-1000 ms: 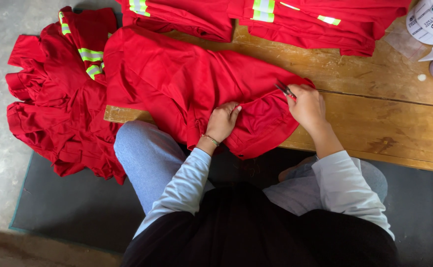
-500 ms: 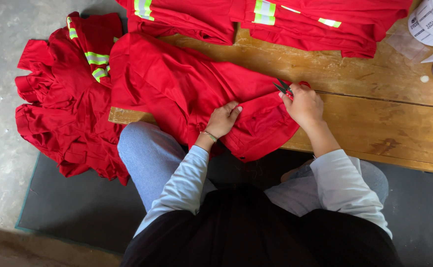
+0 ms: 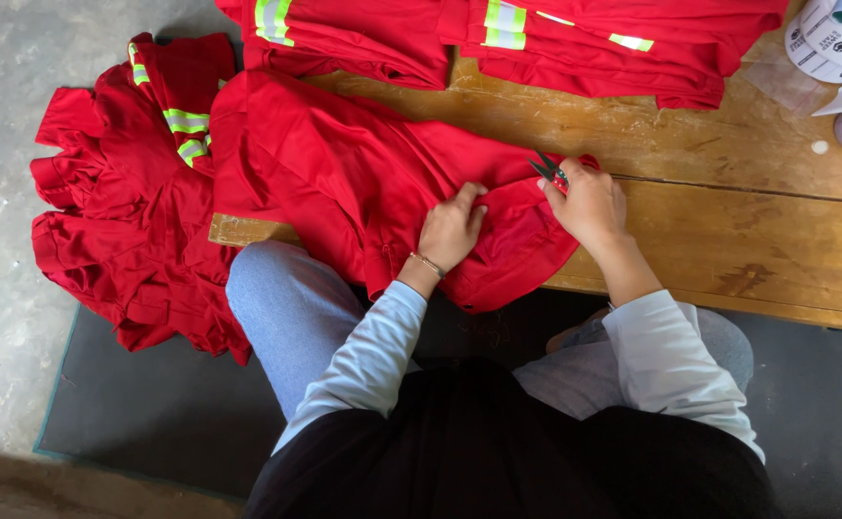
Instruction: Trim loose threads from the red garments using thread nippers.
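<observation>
Left hand lies flat on the red garment, fingers together and pressing the cloth down onto the wooden table, not gripping anything. That garment is spread across the near edge of the table, with its lower part hanging off over the person's knee. Off to the left, a heap of more red garments with reflective stripes droops from the table end down toward the dark floor mat.

Moving right, the right hand is closed around a small pair of thread snips, blades poking out toward the fabric right at the garment's edge. Looks like loose-thread trimming to me. To do that well, the flat hand should keep the cloth taut near the blades, so only the stray thread gets lifted and cut, not the seam or the fabric itself. Small nips with the tips would be the safe way, honestly.

Further back, folded red garments with yellow-green stripes sit stacked along the far side, and some white rolls are at the far right corner.
</observation>
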